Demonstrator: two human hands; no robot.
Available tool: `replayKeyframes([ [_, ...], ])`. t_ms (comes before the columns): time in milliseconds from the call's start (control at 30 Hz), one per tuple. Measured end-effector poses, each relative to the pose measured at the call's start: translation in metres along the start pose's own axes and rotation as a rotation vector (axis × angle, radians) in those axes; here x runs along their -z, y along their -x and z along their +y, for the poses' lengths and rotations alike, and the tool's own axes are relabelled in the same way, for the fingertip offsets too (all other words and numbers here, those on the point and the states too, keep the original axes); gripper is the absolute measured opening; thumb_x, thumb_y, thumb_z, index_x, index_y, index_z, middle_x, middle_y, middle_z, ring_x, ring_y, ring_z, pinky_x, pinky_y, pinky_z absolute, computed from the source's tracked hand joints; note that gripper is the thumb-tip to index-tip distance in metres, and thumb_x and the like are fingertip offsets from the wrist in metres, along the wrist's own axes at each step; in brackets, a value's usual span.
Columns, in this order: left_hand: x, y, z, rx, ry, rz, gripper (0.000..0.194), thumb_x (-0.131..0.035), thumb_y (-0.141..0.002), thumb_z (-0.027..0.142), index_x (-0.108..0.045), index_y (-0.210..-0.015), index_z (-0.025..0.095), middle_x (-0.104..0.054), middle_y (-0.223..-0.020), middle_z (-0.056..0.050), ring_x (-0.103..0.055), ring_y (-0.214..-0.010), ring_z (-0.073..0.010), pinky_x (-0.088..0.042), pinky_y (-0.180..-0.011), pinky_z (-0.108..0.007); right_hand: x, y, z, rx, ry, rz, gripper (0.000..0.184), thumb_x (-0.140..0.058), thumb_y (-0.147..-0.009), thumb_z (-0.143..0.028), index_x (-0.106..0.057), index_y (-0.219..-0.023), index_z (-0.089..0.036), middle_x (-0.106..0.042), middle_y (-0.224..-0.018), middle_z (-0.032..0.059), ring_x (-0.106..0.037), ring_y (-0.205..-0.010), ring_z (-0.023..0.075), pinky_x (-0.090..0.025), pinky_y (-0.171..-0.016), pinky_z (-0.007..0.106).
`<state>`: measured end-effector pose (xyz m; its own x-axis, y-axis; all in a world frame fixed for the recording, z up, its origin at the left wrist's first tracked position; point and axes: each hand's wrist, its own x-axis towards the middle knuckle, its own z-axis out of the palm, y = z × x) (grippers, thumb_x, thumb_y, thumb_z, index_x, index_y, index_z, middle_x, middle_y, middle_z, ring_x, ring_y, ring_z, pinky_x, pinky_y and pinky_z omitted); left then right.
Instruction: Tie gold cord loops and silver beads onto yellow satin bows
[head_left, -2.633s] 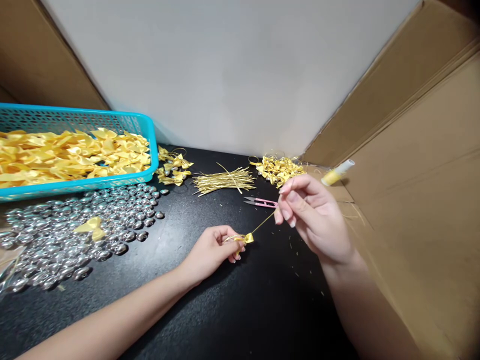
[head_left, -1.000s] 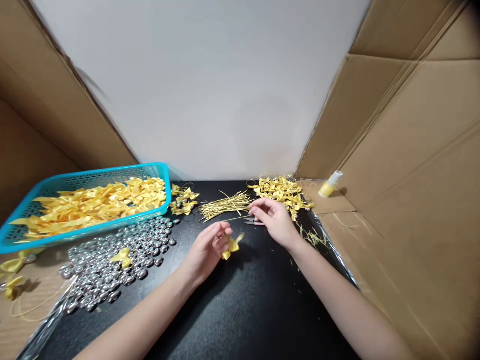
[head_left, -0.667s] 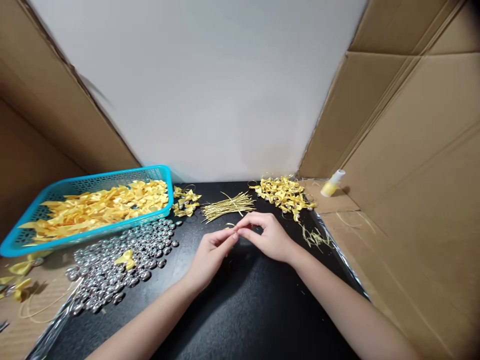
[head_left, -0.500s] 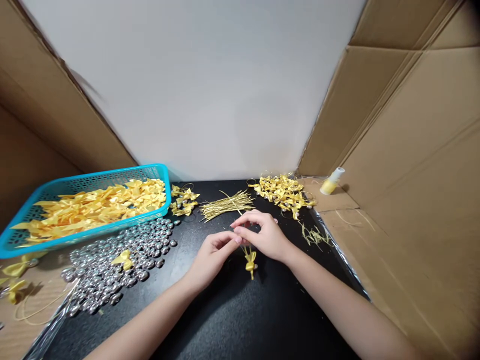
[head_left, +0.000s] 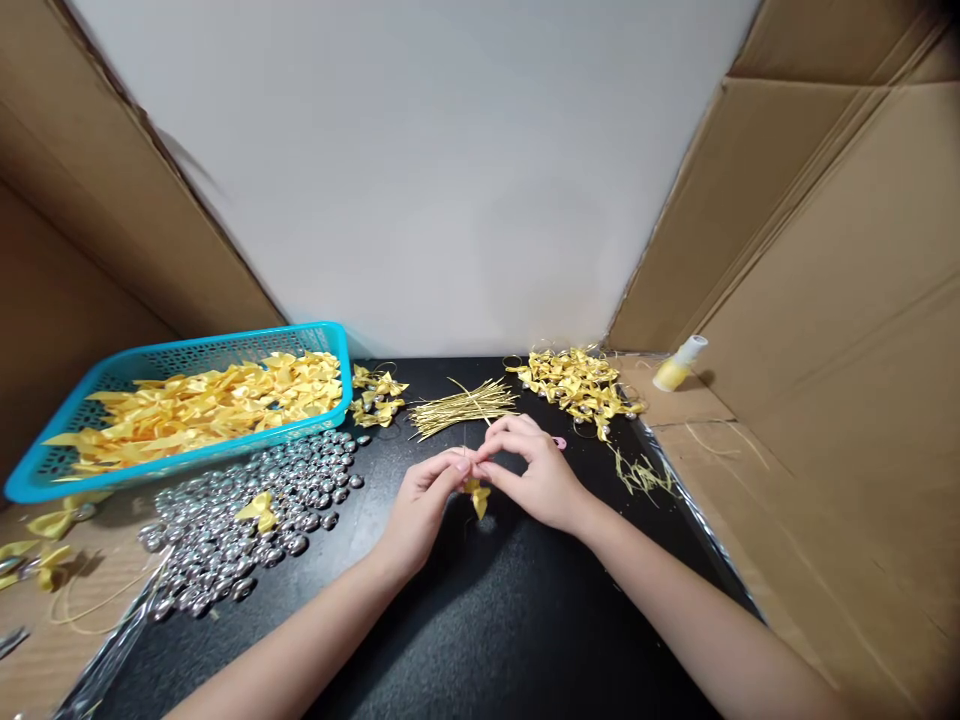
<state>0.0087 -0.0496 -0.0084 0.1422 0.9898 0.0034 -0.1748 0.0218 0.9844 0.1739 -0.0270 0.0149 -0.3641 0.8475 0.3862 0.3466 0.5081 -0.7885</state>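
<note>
My left hand (head_left: 421,500) and my right hand (head_left: 534,478) meet fingertip to fingertip above the black tabletop (head_left: 480,620). Both pinch the thin gold cord of a small yellow ribbon bow (head_left: 476,495), which hangs just below the fingers. A bundle of gold cords (head_left: 461,403) lies right behind the hands. The pink handle of a small thread snip (head_left: 559,442) shows past my right hand; the rest is hidden.
A turquoise basket (head_left: 45,485) of yellow bows stands at the left, with several silver beads (head_left: 247,495) spread in front of it. A heap of finished bows (head_left: 577,380) lies at the back right, near a small yellow bottle (head_left: 679,363). Cardboard walls close in both sides.
The bow hung lower on its cord half a second ago; now it sits close under the pinching fingertips. Earlier my right hand was back at the snips, then came to meet the left.
</note>
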Motion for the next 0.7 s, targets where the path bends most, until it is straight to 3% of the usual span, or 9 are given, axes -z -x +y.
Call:
replayKeyframes([
  [267, -0.005, -0.001, 0.002, 0.146, 0.074, 0.121, 0.026, -0.057, -0.072, 0.032, -0.062, -0.052, 0.015, -0.069, -0.088, -0.008, -0.055, -0.077, -0.0182, -0.044, -0.069, -0.026, -0.009, 0.001, 0.004, -0.043, -0.089, 0.227, 0.010, -0.063, -0.082, -0.015, -0.064, -0.073, -0.019, -0.062, -0.076, 0.0014, -0.059, -0.079, 0.0169, -0.046, -0.076, 0.031],
  [500, -0.001, 0.000, -0.002, 0.101, -0.024, -0.002, 0.025, -0.051, -0.072, 0.028, -0.054, -0.050, 0.016, -0.057, -0.079, -0.004, -0.046, -0.069, -0.0152, -0.041, -0.064, -0.026, -0.014, 0.005, 0.001, -0.070, -0.085, 0.227, 0.010, -0.063, -0.081, -0.017, -0.064, -0.072, -0.020, -0.065, -0.076, 0.0019, -0.059, -0.075, 0.0164, -0.047, -0.072, 0.030],
  [700, -0.004, 0.002, -0.003, 0.081, -0.026, -0.053, 0.028, -0.051, -0.074, 0.028, -0.047, -0.049, 0.015, -0.044, -0.089, -0.003, -0.038, -0.063, -0.0110, -0.037, -0.057, -0.024, -0.013, 0.005, 0.000, -0.080, -0.101, 0.251, 0.011, -0.059, -0.083, -0.019, -0.064, -0.074, -0.019, -0.066, -0.076, 0.0021, -0.061, -0.076, 0.0163, -0.048, -0.073, 0.030],
])
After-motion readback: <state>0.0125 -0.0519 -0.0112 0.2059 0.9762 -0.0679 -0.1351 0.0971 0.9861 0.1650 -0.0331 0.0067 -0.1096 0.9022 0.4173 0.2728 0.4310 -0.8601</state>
